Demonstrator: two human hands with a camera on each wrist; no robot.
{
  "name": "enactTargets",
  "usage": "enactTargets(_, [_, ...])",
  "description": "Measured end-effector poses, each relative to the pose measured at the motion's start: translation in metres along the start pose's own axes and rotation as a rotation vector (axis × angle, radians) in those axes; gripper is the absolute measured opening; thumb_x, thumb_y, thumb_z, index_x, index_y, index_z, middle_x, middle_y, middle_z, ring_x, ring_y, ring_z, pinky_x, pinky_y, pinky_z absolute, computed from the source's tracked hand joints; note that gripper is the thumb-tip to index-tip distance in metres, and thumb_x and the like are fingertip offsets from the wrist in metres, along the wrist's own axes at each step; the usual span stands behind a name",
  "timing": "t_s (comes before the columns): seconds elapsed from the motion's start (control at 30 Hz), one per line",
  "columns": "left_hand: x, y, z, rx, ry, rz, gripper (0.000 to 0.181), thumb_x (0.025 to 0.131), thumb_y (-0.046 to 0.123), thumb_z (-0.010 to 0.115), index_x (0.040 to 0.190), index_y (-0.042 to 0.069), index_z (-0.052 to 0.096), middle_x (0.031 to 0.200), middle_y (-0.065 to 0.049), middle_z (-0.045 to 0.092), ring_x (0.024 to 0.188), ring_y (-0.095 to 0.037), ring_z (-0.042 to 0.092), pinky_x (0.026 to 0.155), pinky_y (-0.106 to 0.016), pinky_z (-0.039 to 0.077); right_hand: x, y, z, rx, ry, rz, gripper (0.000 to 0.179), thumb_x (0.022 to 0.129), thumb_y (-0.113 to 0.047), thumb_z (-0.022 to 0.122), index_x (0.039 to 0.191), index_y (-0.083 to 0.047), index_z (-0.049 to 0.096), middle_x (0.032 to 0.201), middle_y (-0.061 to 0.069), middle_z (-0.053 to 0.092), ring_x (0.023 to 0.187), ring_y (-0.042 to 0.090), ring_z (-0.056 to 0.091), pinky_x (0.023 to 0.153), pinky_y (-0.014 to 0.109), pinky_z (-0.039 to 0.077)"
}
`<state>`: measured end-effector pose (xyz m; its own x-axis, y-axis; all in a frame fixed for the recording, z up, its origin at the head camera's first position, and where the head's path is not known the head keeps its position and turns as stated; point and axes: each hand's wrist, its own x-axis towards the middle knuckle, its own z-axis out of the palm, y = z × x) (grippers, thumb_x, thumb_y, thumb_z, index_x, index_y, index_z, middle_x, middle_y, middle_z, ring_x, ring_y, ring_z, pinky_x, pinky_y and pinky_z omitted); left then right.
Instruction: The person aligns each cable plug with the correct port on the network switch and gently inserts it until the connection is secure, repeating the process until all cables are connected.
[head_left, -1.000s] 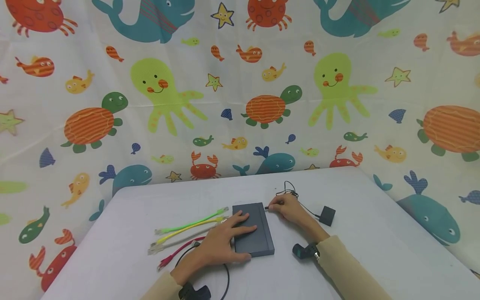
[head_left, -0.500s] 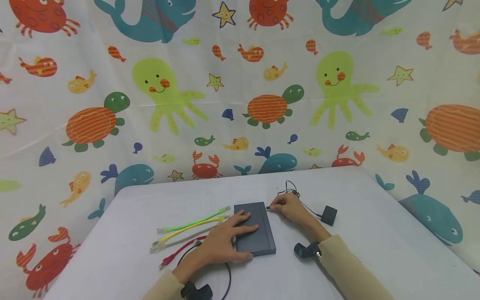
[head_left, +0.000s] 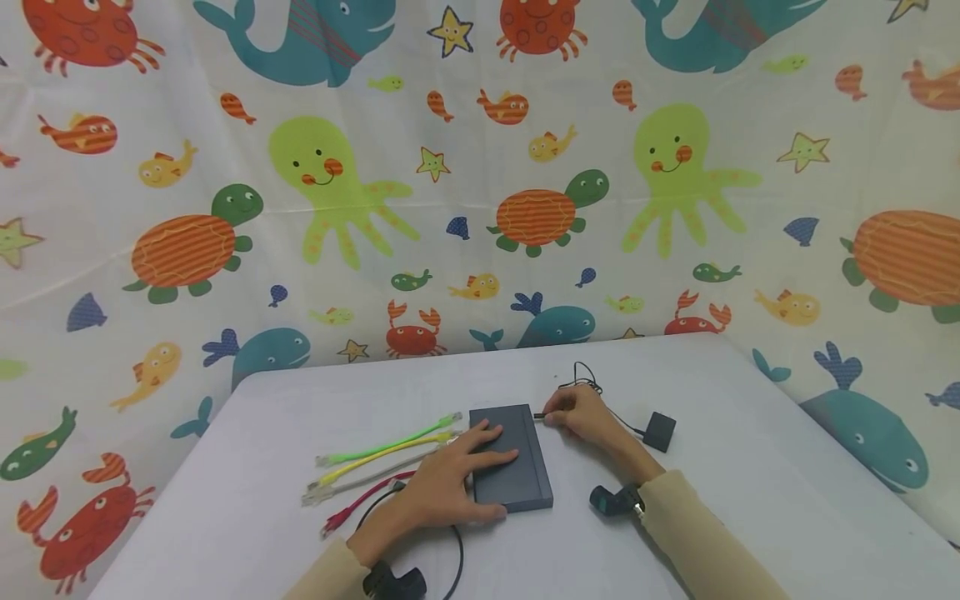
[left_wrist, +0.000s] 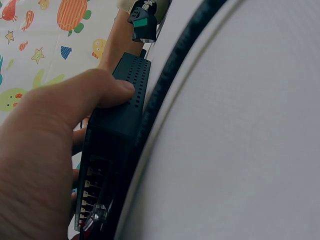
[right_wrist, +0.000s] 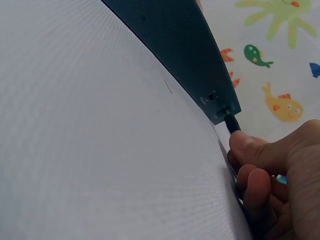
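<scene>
A dark grey network switch (head_left: 517,467) lies on the white table, its row of ports (left_wrist: 87,195) facing left. My left hand (head_left: 442,483) holds it, with spread fingers on top and the thumb on the vented near side. My right hand (head_left: 581,412) pinches a black power plug (right_wrist: 231,123) between thumb and fingers. The plug's tip meets the round socket in the switch's right side; how deep it sits I cannot tell. Its thin cord runs past a loose coil (head_left: 583,379) to a black power adapter (head_left: 660,432).
Left of the switch lie a green cable (head_left: 390,446), a yellow cable (head_left: 375,454), a grey cable (head_left: 360,479) and a red cable (head_left: 356,508). A black cable (head_left: 461,554) passes under my left forearm. A patterned cloth (head_left: 450,250) hangs behind the table (head_left: 750,467).
The view has shifted slightly. Both hands stay at the switch in nearly the same pose, the right still pinching the plug at its right side.
</scene>
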<state>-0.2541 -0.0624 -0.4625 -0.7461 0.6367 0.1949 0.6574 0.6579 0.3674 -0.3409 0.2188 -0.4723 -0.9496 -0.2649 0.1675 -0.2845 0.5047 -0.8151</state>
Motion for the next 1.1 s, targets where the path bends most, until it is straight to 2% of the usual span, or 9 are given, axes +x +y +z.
enactTargets(0.2, [-0.0004,-0.0003,0.0013,0.003,0.001,0.006,0.067,0.076,0.069,0.063,0.138,0.053,0.041,0.157,0.011,0.031,0.149,-0.022,0.023,0.106,-0.059,0.037,-0.0008,-0.0009,-0.0015,0.000,-0.030,-0.026,0.003,0.083,-0.009,0.071,0.086,-0.008,0.072,0.075,0.005,0.066,0.048,0.011,0.049,0.045,0.025,0.044])
enactTargets(0.37, [-0.0009,-0.0014,0.0015,0.009,0.007,0.014,0.067,0.076,0.069,0.063,0.138,0.054,0.041,0.157,0.011,0.031,0.149,-0.021,0.023,0.106,-0.057,0.038,-0.0005,0.0005,0.0002,-0.042,-0.021,-0.017,0.004,0.086,-0.013,0.070,0.087,-0.010,0.073,0.073,0.003,0.065,0.048,0.010,0.050,0.047,0.025,0.044])
enactTargets(0.57, [-0.0015,-0.0027,0.0015,0.005,0.012,0.012,0.066,0.076,0.069,0.063,0.137,0.054,0.041,0.156,0.011,0.031,0.148,-0.022,0.024,0.105,-0.058,0.038,0.0012,0.0019,0.0025,-0.041,-0.011,0.016,0.005,0.083,-0.013,0.072,0.087,-0.010,0.072,0.077,0.002,0.066,0.048,0.008,0.050,0.047,0.023,0.044])
enactTargets(0.83, [-0.0011,-0.0013,0.0009,0.008,0.018,0.017,0.067,0.076,0.067,0.065,0.137,0.053,0.043,0.156,0.010,0.032,0.148,-0.023,0.025,0.105,-0.058,0.039,0.0022,0.0013,0.0030,-0.082,0.002,0.004,0.005,0.087,-0.016,0.070,0.086,-0.013,0.073,0.074,0.000,0.064,0.047,0.008,0.048,0.046,0.023,0.042])
enactTargets(1.1, [-0.0003,-0.0001,0.0002,-0.009,0.007,0.002,0.067,0.075,0.066,0.066,0.137,0.053,0.043,0.157,0.011,0.032,0.149,-0.022,0.023,0.106,-0.058,0.038,0.0000,-0.0013,0.0024,-0.056,0.003,0.028,0.010,0.082,-0.017,0.074,0.086,-0.008,0.072,0.077,0.000,0.066,0.048,0.009,0.049,0.045,0.023,0.041])
